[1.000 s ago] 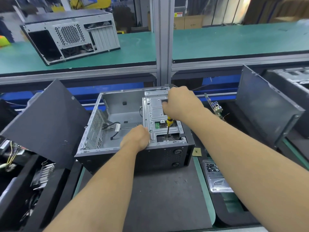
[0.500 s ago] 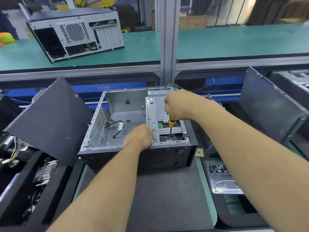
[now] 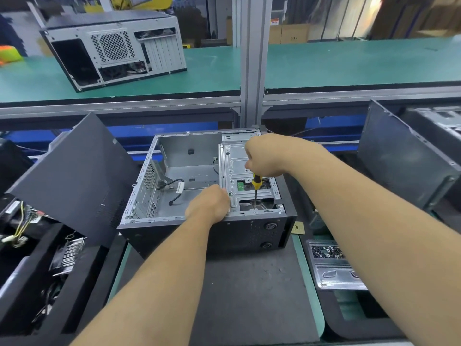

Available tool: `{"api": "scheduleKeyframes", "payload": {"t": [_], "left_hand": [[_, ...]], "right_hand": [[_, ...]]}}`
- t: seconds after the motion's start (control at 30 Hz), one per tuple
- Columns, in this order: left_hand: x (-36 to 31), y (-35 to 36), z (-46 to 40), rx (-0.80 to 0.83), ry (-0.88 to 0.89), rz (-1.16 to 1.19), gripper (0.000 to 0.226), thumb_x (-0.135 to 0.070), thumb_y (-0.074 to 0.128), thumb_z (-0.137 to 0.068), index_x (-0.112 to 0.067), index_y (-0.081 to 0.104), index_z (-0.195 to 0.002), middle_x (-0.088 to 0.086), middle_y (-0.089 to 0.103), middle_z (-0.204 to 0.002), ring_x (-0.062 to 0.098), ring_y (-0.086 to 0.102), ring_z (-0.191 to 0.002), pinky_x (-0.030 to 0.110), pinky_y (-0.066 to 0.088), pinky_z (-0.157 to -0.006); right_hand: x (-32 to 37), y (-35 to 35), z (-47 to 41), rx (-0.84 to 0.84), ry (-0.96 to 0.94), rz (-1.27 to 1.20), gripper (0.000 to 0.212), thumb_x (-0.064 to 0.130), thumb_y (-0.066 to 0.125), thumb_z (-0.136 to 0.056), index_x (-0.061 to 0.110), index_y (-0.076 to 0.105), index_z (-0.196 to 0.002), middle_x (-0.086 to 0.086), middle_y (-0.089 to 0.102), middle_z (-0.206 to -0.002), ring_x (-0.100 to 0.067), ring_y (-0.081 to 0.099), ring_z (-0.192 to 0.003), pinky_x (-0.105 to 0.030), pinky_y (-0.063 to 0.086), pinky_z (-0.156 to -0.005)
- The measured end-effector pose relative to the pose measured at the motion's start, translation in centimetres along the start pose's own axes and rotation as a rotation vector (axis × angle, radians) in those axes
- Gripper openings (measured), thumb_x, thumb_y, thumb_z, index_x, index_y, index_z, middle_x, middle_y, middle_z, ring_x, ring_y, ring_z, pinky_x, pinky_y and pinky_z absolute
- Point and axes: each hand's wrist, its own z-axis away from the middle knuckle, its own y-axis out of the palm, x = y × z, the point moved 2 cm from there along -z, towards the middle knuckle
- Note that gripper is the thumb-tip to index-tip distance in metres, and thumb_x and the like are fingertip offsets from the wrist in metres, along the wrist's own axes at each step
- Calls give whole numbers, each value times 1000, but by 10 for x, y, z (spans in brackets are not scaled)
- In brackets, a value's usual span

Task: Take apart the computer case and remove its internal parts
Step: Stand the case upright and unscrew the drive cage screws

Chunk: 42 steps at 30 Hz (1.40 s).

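Observation:
An open black and silver computer case (image 3: 189,171) lies on its side on a dark mat. Its silver drive cage (image 3: 237,171) fills the right half. My right hand (image 3: 267,156) grips a yellow and black screwdriver (image 3: 256,182) upright, with the tip down at the cage's near edge. My left hand (image 3: 208,206) rests curled on the case's near rim beside the cage; what its fingers hold is hidden. A loose black cable (image 3: 174,187) lies on the case floor.
A black side panel (image 3: 74,176) leans at the left over bins of removed parts (image 3: 37,258). Another panel (image 3: 404,158) stands at the right. A metal tray of screws (image 3: 329,265) sits near right. A second case (image 3: 114,48) lies on the green upper shelf.
The view shifted slightly; my hands and the screwdriver keep nearly the same place on the drive cage.

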Motion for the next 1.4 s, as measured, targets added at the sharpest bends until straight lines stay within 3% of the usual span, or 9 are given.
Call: {"api": "scheduleKeyframes", "payload": {"t": [0.2, 0.4, 0.57, 0.77, 0.87, 0.97, 1.1, 1.27, 1.4], "left_hand": [[0, 0, -1, 4, -4, 11, 30, -23, 31, -102, -13, 59, -104, 9, 65, -108, 32, 59, -97, 42, 46, -83], [0, 0, 1, 7, -8, 13, 29, -22, 31, -99, -13, 58, -104, 10, 65, -107, 32, 60, -96, 42, 44, -79], [-1, -2, 2, 1, -21, 11, 30, -23, 30, -98, -14, 58, -106, 9, 63, -108, 32, 58, -96, 42, 44, -80], [-2, -2, 3, 25, -39, 25, 30, -20, 30, -98, -13, 57, -108, 10, 63, -112, 33, 58, -97, 42, 45, -82], [-1, -2, 3, 43, -38, 30, 30, -22, 29, -99, -14, 56, -111, 9, 61, -116, 34, 57, -103, 43, 45, -87], [-2, -1, 1, 70, -25, 30, 26, -22, 30, -100, -15, 55, -106, 9, 61, -114, 32, 58, -101, 42, 46, -86], [-2, -1, 0, 95, -46, 63, 26, -23, 30, -99, -15, 54, -106, 9, 59, -113, 33, 57, -101, 43, 44, -88], [-2, 0, 0, 79, -48, 58, 24, -25, 28, -102, -16, 49, -111, 8, 59, -119, 30, 55, -102, 44, 44, -87], [-2, -2, 2, 93, -73, 69, 28, -24, 28, -100, -15, 51, -115, 9, 58, -125, 32, 54, -109, 49, 44, -98]], "right_hand": [[1, 0, 1, 26, 45, -52, 23, 16, 41, -98, 6, 58, -87, -12, 61, -89, -26, 56, -78, -27, 38, -58], [0, -2, 0, -9, 50, -64, 25, 11, 47, -94, 11, 46, -69, -6, 51, -69, -23, 44, -63, -28, 34, -51], [10, -5, 6, 48, -17, -125, 29, 4, 48, -87, -4, 65, -108, -22, 67, -107, -34, 53, -76, -40, 51, -66], [10, 1, 2, 59, 29, -89, 28, 9, 43, -95, 1, 61, -114, -18, 63, -112, -32, 61, -99, -36, 49, -75], [2, 4, -2, 8, 90, 16, 21, 18, 42, -101, 7, 59, -98, -12, 62, -96, -29, 62, -90, -35, 52, -80], [-2, 5, -3, -8, 50, 34, 19, 17, 46, -99, 11, 55, -83, -7, 58, -83, -20, 53, -68, -28, 44, -59], [-1, 5, -1, -2, -42, -64, 12, 12, 51, -94, 8, 63, -95, -9, 67, -95, -25, 61, -84, -28, 42, -60], [4, -2, 6, 103, -115, -176, 23, 2, 56, -86, 22, 57, -97, 6, 51, -84, -9, 49, -71, -23, 36, -54], [6, 1, 1, 71, -26, -95, 21, 29, 53, -97, 9, 55, -97, -5, 59, -87, -19, 54, -73, -30, 45, -62]]}}
